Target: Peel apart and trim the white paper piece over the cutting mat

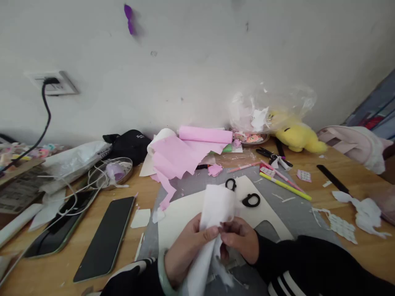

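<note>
A white, soft, cloth-like sheet (216, 201) is held upright and folded over between both hands, above the table. My left hand (193, 244) is closed around its middle, thumb on the front. My right hand (242, 238) pinches its right edge, where a ragged strip (224, 275) hangs down. Whether the sheet is fabric or tissue I cannot tell. Just beyond the hands, black-handled scissors (251, 200) lie on cream-coloured paper (182, 209); their blades are hidden behind the sheet. The paper rests on a grey mat (151, 234).
Pink sheet material (175, 154) with a roll lies at the back. Two dark phones, one a black phone (106, 238), lie left. Pens, including a yellow pen (285, 186), black pliers (268, 154), and a yellow plush toy (299, 137) are right. White scraps (365, 211) lie far right.
</note>
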Demonstrator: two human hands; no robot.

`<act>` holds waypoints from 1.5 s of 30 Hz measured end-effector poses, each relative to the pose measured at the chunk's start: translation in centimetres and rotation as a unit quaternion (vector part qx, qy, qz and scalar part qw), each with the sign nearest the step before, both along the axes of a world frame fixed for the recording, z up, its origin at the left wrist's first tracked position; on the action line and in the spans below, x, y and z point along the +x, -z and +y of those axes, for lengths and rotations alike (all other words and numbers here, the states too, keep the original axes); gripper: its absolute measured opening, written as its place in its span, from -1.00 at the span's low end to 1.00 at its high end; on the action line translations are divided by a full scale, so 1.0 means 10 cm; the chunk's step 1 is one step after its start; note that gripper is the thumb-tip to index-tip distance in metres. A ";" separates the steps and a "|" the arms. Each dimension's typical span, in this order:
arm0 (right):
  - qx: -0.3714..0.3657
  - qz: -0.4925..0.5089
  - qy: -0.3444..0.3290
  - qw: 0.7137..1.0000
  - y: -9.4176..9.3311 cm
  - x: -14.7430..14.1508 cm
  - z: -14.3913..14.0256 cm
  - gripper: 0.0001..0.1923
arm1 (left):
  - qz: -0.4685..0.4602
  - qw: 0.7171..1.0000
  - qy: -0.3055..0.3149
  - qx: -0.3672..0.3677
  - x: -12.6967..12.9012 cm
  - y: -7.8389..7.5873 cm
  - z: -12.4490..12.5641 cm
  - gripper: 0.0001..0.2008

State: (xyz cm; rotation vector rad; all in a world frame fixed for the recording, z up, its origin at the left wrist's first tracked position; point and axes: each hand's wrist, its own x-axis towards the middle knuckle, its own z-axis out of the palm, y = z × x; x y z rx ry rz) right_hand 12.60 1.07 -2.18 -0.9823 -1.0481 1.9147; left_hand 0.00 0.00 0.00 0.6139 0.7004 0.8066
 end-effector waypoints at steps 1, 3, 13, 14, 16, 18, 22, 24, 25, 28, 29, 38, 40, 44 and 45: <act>-0.003 -0.011 -0.013 1.000 0.01 -0.01 0.01 -0.76 | 0.018 1.000 -0.013 -0.002 0.00 0.01 0.00 -0.71; -0.002 -0.024 -0.035 0.999 0.01 -0.01 0.03 -0.79 | 0.034 0.999 -0.039 -0.001 0.01 0.02 0.00 -0.77; -0.058 0.008 -0.087 0.994 -0.08 -0.02 0.07 -0.91 | 0.050 0.993 -0.104 -0.018 -0.03 0.18 0.01 -0.68; -0.071 0.020 -0.089 0.993 -0.07 -0.02 0.08 -0.91 | 0.053 0.993 -0.109 -0.017 -0.03 0.18 0.01 -0.67; -0.094 0.044 -0.087 0.991 -0.05 0.00 0.11 -0.89 | 0.075 0.989 -0.125 -0.014 -0.02 0.16 -0.01 -0.65; -0.107 0.068 -0.072 0.989 -0.02 0.02 0.15 -0.86 | 0.103 0.984 -0.147 -0.014 -0.02 0.12 -0.01 -0.63; -0.106 0.099 -0.016 0.989 0.01 0.05 0.19 -0.80 | 0.161 0.971 -0.173 -0.028 -0.01 0.07 0.00 -0.64; -0.102 0.075 -0.025 0.992 0.00 0.04 0.17 -0.80 | 0.191 0.965 -0.176 -0.034 0.00 0.07 0.00 -0.68; -0.101 0.055 -0.039 0.993 -0.01 0.03 0.15 -0.80 | 0.201 0.964 -0.171 -0.034 0.01 0.07 0.00 -0.68; -0.093 -0.004 -0.083 0.992 -0.02 -0.02 0.09 -0.79 | 0.219 0.964 -0.151 -0.010 0.02 0.09 -0.02 -0.65; -0.088 -0.015 -0.092 0.992 -0.02 -0.03 0.07 -0.77 | 0.225 0.962 -0.152 0.003 0.02 0.09 -0.02 -0.65; -0.067 -0.034 -0.099 0.992 0.00 -0.05 0.06 -0.81 | 0.220 0.969 -0.056 0.099 0.03 0.09 -0.06 -0.59; -0.073 -0.028 -0.108 0.991 -0.01 -0.04 0.07 -0.83 | 0.214 0.971 -0.047 0.098 0.03 0.10 -0.06 -0.59; -0.100 -0.026 -0.121 0.987 -0.03 -0.04 0.07 -0.84 | 0.191 0.978 -0.038 0.079 0.01 0.13 -0.06 -0.59; -0.104 -0.025 -0.122 0.987 -0.03 -0.04 0.07 -0.85 | 0.174 0.981 -0.028 0.083 0.00 0.13 -0.06 -0.61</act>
